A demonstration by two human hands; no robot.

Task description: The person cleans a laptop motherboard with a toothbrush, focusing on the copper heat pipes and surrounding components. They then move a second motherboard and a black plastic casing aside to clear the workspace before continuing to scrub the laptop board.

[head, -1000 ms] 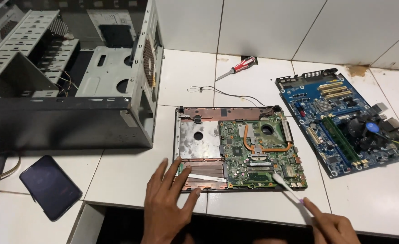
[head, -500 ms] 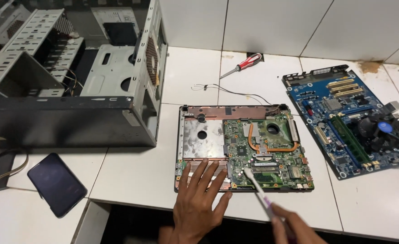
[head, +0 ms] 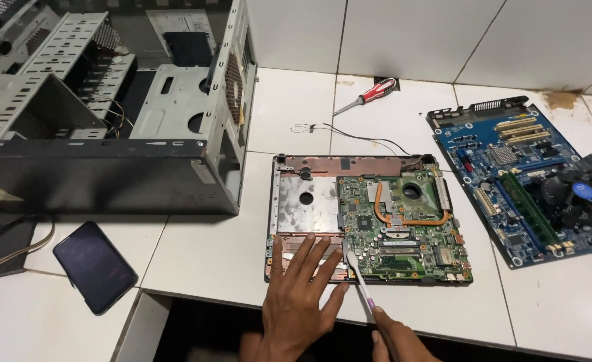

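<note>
Right hand [head: 403, 338] is gripping a brush [head: 359, 278] shut-fisted, bristles sweeping the laptop board [head: 396, 228]; left hand [head: 299, 295], open, is flattening the tray near the bench's front edge. Next stroke needs light pressure.

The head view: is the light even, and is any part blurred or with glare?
Head view: soft, fairly even light on the white tiles; the green laptop board is sharp; mild sheen on the phone; dark shadow under the counter edge; left hand and right hand show no motion blur.

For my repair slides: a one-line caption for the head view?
Left hand steadies an opened laptop base while right hand brushes its board with a toothbrush.
</note>
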